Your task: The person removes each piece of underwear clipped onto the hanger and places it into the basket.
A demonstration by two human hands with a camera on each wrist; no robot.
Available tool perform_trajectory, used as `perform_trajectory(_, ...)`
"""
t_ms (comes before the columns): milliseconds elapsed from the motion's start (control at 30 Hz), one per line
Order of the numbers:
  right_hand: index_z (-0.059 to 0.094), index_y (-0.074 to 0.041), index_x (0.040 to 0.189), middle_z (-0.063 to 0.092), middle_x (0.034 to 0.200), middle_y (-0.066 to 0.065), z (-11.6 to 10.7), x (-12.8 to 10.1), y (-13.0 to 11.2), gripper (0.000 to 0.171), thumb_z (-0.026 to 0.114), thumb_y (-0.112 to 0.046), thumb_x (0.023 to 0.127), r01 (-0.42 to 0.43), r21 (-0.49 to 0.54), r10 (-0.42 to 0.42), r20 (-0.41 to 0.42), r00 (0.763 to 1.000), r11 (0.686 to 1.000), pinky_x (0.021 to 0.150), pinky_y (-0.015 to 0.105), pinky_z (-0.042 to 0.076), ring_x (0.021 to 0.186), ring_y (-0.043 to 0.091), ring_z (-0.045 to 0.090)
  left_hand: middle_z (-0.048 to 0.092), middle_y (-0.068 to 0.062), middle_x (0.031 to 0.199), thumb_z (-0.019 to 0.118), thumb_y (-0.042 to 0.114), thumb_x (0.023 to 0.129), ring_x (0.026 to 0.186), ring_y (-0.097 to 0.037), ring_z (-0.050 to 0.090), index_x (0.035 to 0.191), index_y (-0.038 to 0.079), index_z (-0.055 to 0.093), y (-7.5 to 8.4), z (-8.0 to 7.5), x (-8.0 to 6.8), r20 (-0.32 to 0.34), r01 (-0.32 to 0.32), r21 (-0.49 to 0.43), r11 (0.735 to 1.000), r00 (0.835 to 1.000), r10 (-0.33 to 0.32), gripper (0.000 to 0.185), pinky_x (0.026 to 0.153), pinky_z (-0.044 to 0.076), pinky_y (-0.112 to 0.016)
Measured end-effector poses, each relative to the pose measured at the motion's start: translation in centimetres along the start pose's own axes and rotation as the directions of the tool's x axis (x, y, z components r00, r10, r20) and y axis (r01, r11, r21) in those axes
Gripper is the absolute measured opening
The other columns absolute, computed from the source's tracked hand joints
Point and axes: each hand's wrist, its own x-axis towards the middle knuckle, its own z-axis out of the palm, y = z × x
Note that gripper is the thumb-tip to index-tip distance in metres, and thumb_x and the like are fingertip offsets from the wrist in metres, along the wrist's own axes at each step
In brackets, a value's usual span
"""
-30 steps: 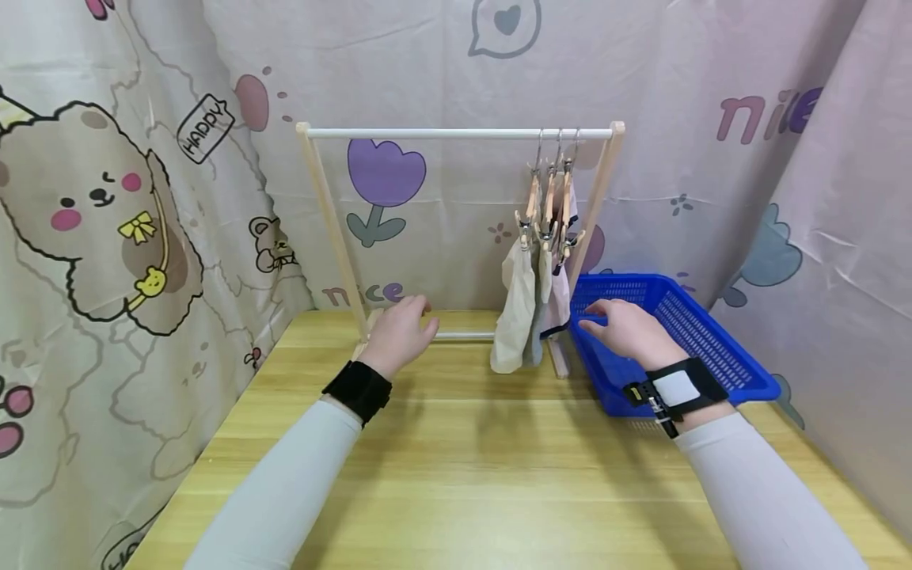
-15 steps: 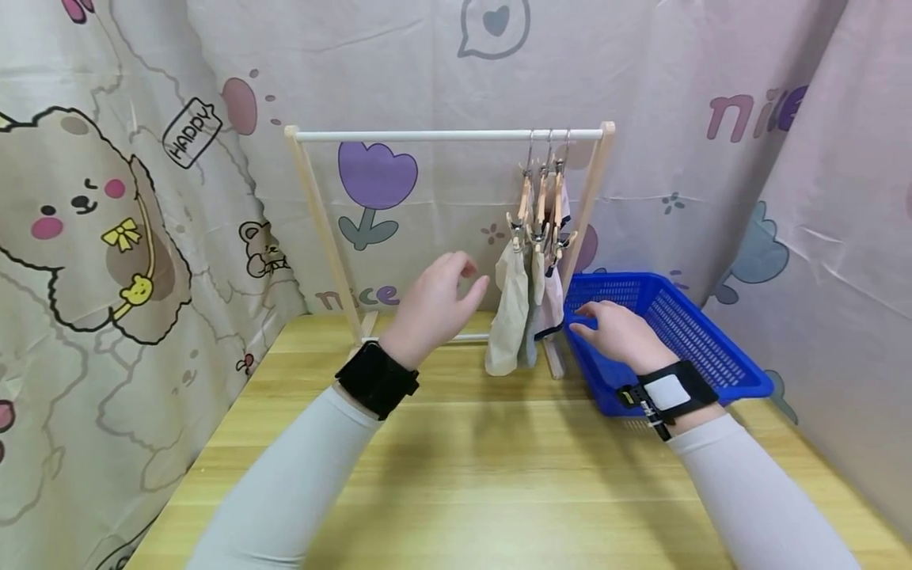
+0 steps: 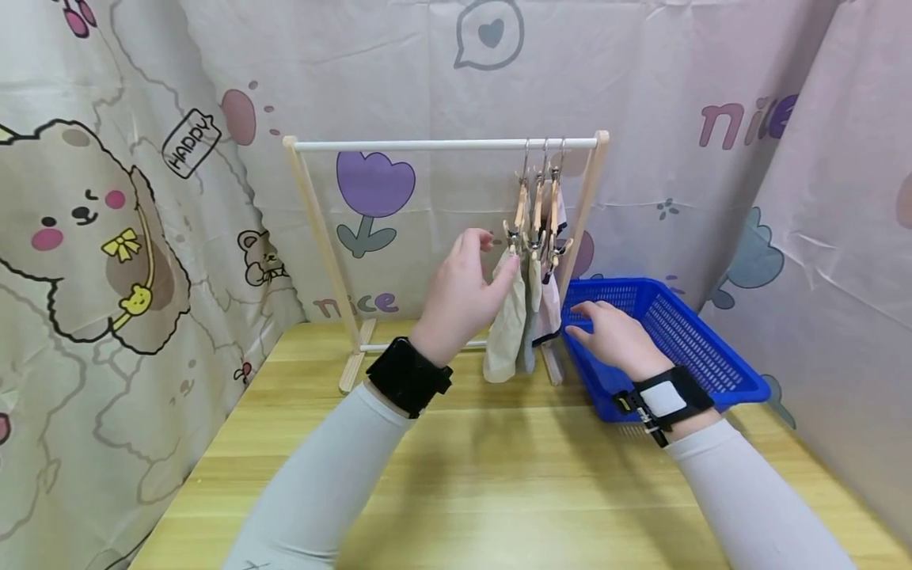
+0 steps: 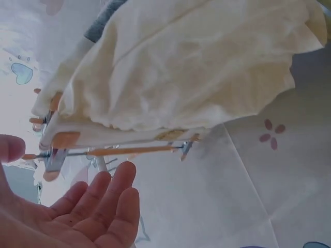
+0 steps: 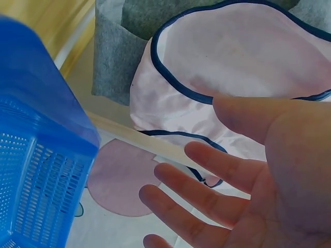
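Note:
Three wooden clip hangers (image 3: 522, 207) hang near the right end of the rack's white rail (image 3: 427, 146). The nearest bears a cream cloth garment (image 3: 504, 332); behind it are a grey one (image 3: 529, 340) and a pink one with navy edging (image 3: 547, 313). My left hand (image 3: 466, 297), fingers spread and holding nothing, is right beside the cream garment's top, close to a hanger clip (image 4: 56, 159) in the left wrist view. Over the near left part of the blue basket (image 3: 684, 332), my right hand (image 3: 616, 340) is held with relaxed fingers, facing the pink garment (image 5: 227, 57).
The rack has slanted wooden side posts (image 3: 321, 229) and a low crossbar on feet (image 3: 352, 372). It stands at the back of a wooden table (image 3: 527, 491). Patterned curtains (image 3: 442, 87) enclose the back and sides.
My left hand has moved right and upward from the rack's left post to the cream garment, its fingers spreading. The right hand stays nearly in place. The view has shifted slightly.

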Motion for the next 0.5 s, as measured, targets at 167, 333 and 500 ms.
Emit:
perform_trajectory(167, 0.059, 0.000, 0.138, 0.063, 0.131, 0.028, 0.1, 0.1, 0.1, 0.046, 0.061, -0.031, 0.104, -0.007, 0.001, 0.007, -0.010, 1.000, 1.000, 0.094, 0.060, 0.051, 0.116, 0.045, 0.063, 0.059, -0.009, 0.131, 0.061, 0.036, 0.103, 0.108, -0.021, 0.062, 0.137, 0.006, 0.050, 0.5, 0.8, 0.4, -0.024, 0.026, 0.045, 0.999, 0.999, -0.025, 0.047, 0.089, 0.054, -0.034)
perform_trajectory(333, 0.057, 0.000, 0.139, 0.062, 0.132, 0.028, 0.1, 0.0, 0.0, 0.047, 0.062, -0.031, 0.104, -0.012, 0.009, 0.013, -0.019, 1.000, 1.000, 0.094, 0.061, 0.052, 0.116, 0.045, 0.063, 0.060, -0.009, 0.126, 0.063, 0.030, 0.101, 0.102, -0.020, 0.063, 0.133, 0.005, 0.052, 0.4, 1.5, 0.8, -0.053, 0.012, 0.068, 0.998, 0.999, -0.009, 0.042, 0.084, 0.054, -0.034)
perform_trajectory(500, 0.057, 0.000, 0.140, 0.062, 0.132, 0.028, 0.2, 0.0, 0.0, 0.047, 0.061, -0.030, 0.104, -0.005, 0.011, 0.006, -0.018, 1.000, 1.000, 0.094, 0.060, 0.052, 0.116, 0.045, 0.063, 0.062, -0.008, 0.116, 0.064, 0.026, 0.100, 0.088, -0.018, 0.060, 0.130, 0.003, 0.053, 0.0, 2.1, 1.4, -0.089, 0.005, 0.093, 0.996, 0.996, 0.003, 0.039, 0.073, 0.051, -0.031)
